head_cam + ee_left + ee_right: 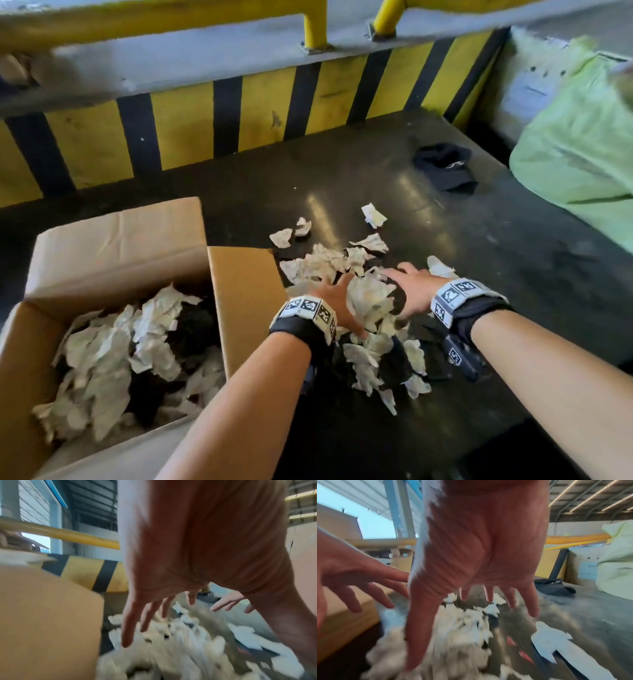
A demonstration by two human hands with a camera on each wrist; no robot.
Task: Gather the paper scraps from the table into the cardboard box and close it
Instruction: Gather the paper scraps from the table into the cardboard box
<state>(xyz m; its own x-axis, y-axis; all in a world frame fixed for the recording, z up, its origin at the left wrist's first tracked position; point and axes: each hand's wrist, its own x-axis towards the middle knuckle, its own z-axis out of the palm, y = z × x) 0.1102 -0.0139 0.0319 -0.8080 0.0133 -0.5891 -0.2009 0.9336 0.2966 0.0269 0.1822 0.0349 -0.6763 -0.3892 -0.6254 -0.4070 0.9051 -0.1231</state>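
Note:
An open cardboard box (113,236) stands at the left of the dark table (513,260), with many white scraps (113,356) lying inside it. Just right of the box's flap (246,301), a pile of torn paper scraps (368,298) is spread over the table. My left hand (334,296) and right hand (409,286) flank a clump of that pile, palms facing each other. In the wrist views the left hand (163,595) and the right hand (479,574) have straight, spread fingers above the scraps (171,649) (457,628). Neither hand grips anything.
A black cloth item (445,166) lies further back on the table. A pale green bag (575,154) fills the right side. A yellow-and-black striped barrier (188,126) with a yellow rail (308,24) closes off the far edge.

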